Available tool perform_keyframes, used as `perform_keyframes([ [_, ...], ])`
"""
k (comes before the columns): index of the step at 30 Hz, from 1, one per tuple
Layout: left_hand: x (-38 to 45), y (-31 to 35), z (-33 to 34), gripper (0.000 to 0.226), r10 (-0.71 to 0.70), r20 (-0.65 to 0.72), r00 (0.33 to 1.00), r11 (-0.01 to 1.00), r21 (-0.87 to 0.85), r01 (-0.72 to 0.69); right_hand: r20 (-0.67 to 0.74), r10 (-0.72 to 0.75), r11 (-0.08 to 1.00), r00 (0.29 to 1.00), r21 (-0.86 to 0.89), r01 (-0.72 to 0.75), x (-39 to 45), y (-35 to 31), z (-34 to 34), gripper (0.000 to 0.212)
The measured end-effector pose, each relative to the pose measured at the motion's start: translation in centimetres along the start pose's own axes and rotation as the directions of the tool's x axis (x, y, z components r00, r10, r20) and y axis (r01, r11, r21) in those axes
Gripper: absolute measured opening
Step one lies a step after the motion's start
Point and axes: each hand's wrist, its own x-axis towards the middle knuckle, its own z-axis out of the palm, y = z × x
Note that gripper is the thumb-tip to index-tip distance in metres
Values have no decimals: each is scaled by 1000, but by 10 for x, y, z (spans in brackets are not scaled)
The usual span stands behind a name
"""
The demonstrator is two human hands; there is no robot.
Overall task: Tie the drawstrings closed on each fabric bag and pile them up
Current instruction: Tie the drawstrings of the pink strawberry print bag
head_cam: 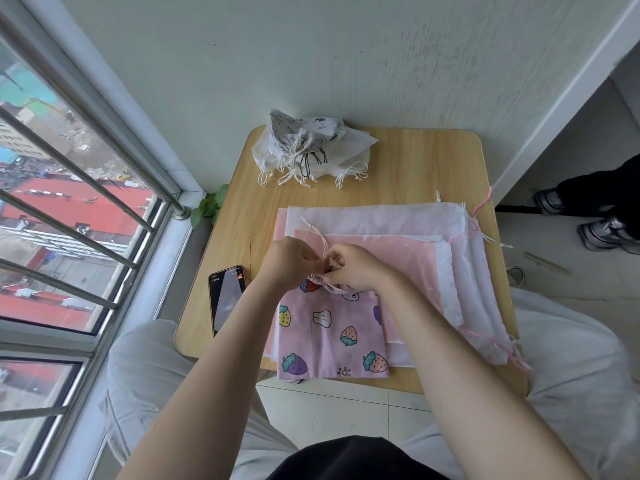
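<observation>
One pink bag (330,332) printed with strawberries and rabbits lies on the near part of the wooden bench (408,161), its long axis running near to far, the gathered mouth pointing to the far side and its bottom edge hanging just over the near edge. Both hands meet at that mouth: the left hand (289,261) and the right hand (353,266) have their fingers curled in, pinching the cream drawstring (318,237), whose loose ends trail up and to the far left. Under the bag lies a flat stack of pale bags (415,244), white and pink; at least three layers show, their mouths and pink cords to the right. At the far edge sits one pile of tied bags (308,147), white and grey-printed; I cannot count them. One phone (227,297) lies left of the pink bag.
</observation>
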Motion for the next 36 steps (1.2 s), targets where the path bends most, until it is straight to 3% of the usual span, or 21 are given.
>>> perform_keyframes([
  [3, -8, 9, 2, 21, 41, -92, 995, 965, -253, -63, -38, -23, 994, 999, -108, 19, 1, 0, -1, 12],
  [6, -14, 16, 6, 8, 0, -56, 998, 883, -468, -26, -69, -27, 992, 997, -121, 18, 0, -3, -1, 14],
  [9, -12, 12, 12, 12, -18, -92, 996, 905, -424, -23, 8, -5, 995, 1000, -100, 6, -4, -5, -1, 18],
  [12, -11, 5, 16, 13, -17, -102, 995, 940, -340, -18, 69, 21, 955, 997, -298, 1, -10, -5, -7, 24],
  [15, -9, 0, 20, 15, 4, -68, 998, 959, -284, -23, 31, 41, 921, 999, -388, -26, -9, -8, -17, 4],
  [21, -9, 1, 15, 38, 87, 70, 994, 987, -140, -77, -51, -12, 983, 999, -183, 3, -6, -28, -40, 38],
  [24, -11, 3, 11, 45, 81, 165, 983, 986, -156, -55, -149, -74, 992, 986, 85, 88, -5, -36, -40, 29],
  [27, -10, 0, 12, 47, 93, 135, 987, 981, -184, -67, -271, -157, 917, 950, 316, 242, 1, -39, -33, 9],
  [28, -10, -1, 13, 49, 93, 110, 990, 977, -202, -69, -312, -169, 889, 935, 360, 281, 3, -37, -30, 15],
  [30, -8, -1, 13, 47, 69, 79, 994, 965, -259, -46, -359, -157, 885, 920, 363, 292, 5, -29, -26, 20],
  [36, -4, 2, 6, 34, -72, 138, 988, 885, -448, 127, -199, -34, 985, 979, 159, 67, -3, -7, -11, 8],
])
